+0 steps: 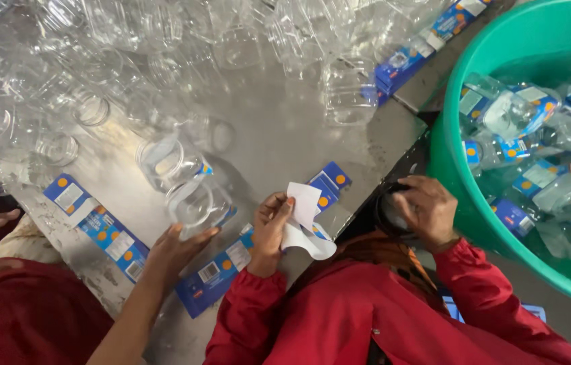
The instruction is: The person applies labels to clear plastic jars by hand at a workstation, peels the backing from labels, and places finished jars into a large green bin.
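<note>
White label strip [305, 220] pinched in your left hand [270, 226]; your right hand [427, 209] fingers wrap a clear jar [393, 215] beside the green tub [454, 149].

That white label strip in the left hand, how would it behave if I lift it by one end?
The white strip curls and loops below the left hand, so it is probably floppy and would droop. It looks thin, so likely very light. One face may be sticky and cling to fingers, though the picture cannot confirm that.

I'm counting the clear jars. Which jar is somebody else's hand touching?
The clear jar lying on its side at the near edge of the metal table. A co-worker's hand reaches its rim; the other jars on the table lie untouched farther back.
</note>
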